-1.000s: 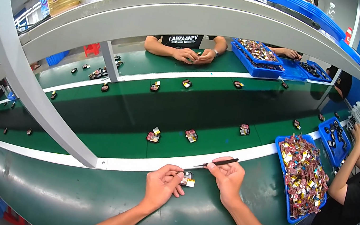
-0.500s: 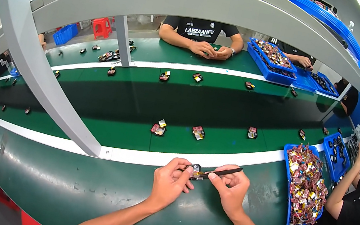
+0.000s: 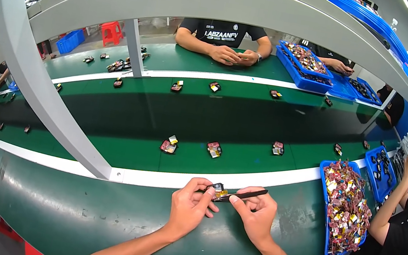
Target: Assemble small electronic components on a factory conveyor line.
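My left hand (image 3: 191,205) is closed on a small black-cased part (image 3: 218,189) with pinkish and yellow pieces in it, held above the green worktop near the white belt edge. In my right hand (image 3: 255,216) is a slim black tool (image 3: 251,193) that looks like tweezers, gripped between thumb and fingers. Its tip meets the right side of the small part; my fingers hide some of both. Just beyond, similar small parts (image 3: 214,149) lie spaced out on the green conveyor belt (image 3: 118,148).
A blue tray (image 3: 327,238) heaped with pinkish pieces stands to the right, beside another blue tray (image 3: 382,182) of black parts. A grey frame post (image 3: 53,84) slants down at the left. Co-workers sit opposite and at the right.
The view has shifted slightly, and the parts on the belt sit a little further left. Both hands keep their grip, with the tool still at the small part.
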Motion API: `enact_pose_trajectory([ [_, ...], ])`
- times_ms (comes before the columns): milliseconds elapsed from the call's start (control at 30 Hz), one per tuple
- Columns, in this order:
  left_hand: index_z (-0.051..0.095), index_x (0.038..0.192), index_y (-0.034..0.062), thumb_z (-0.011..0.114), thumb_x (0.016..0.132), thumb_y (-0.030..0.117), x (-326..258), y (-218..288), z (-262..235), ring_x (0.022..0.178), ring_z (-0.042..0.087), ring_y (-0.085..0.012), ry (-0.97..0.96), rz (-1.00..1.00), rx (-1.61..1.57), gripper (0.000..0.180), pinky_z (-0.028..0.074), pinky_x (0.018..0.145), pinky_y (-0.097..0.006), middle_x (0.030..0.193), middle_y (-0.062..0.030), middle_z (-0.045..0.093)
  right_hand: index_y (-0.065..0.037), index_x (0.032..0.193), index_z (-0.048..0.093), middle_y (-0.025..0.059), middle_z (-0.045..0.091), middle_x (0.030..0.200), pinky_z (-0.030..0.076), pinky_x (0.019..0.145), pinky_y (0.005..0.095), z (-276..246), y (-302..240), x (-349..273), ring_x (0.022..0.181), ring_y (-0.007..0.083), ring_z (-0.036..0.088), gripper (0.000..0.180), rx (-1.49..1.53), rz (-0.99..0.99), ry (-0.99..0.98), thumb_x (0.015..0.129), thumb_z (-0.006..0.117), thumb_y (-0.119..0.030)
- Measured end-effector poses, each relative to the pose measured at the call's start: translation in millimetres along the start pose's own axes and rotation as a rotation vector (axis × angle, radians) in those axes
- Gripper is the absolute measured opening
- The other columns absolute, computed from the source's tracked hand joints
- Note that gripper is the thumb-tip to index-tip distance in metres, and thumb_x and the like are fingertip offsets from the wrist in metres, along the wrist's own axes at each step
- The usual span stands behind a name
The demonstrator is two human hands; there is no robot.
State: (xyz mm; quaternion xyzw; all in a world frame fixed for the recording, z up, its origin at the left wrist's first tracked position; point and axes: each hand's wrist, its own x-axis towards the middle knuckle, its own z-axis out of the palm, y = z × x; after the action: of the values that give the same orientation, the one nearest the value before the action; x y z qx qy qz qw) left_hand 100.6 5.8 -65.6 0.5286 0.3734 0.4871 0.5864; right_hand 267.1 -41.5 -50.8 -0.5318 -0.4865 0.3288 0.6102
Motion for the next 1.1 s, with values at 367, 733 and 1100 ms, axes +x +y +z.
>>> enact_pose_trajectory([
  [367, 0.057, 0.113, -0.0069, 0.059, 0.100, 0.004, 0, 2, -1, 0.072, 0.074, -0.0201, -0.001, 0.034, 0.002, 0.017, 0.059, 0.051, -0.028, 0.103, -0.0165, 0.067, 0.004, 0.099, 0.064, 0.0053, 0.070, 0.081, 0.036, 0.049, 0.0156, 3, 5, 3, 0.061, -0.0022, 0.053, 0.018, 0.165, 0.085, 0.041, 0.086, 0.076, 0.004],
  [733, 0.052, 0.117, -0.0087, 0.058, 0.100, 0.004, 0, 1, -1, 0.074, 0.074, -0.0246, -0.049, 0.043, 0.027, 0.022, 0.060, 0.053, -0.029, 0.105, -0.0212, 0.065, 0.006, 0.100, 0.063, 0.0105, 0.072, 0.089, 0.053, 0.064, 0.0193, 2, 1, 1, 0.076, 0.0096, 0.069, 0.017, 0.231, 0.144, 0.025, 0.087, 0.074, 0.006],
  [1100, 0.052, 0.118, -0.0079, 0.058, 0.100, 0.003, -1, -1, 0, 0.074, 0.074, -0.0257, -0.072, 0.064, -0.001, 0.022, 0.060, 0.053, -0.029, 0.106, -0.0216, 0.064, 0.007, 0.101, 0.062, 0.0164, 0.072, 0.094, 0.059, 0.081, 0.0277, -5, -6, 4, 0.089, 0.0222, 0.074, 0.016, 0.337, 0.326, -0.012, 0.087, 0.071, 0.008],
])
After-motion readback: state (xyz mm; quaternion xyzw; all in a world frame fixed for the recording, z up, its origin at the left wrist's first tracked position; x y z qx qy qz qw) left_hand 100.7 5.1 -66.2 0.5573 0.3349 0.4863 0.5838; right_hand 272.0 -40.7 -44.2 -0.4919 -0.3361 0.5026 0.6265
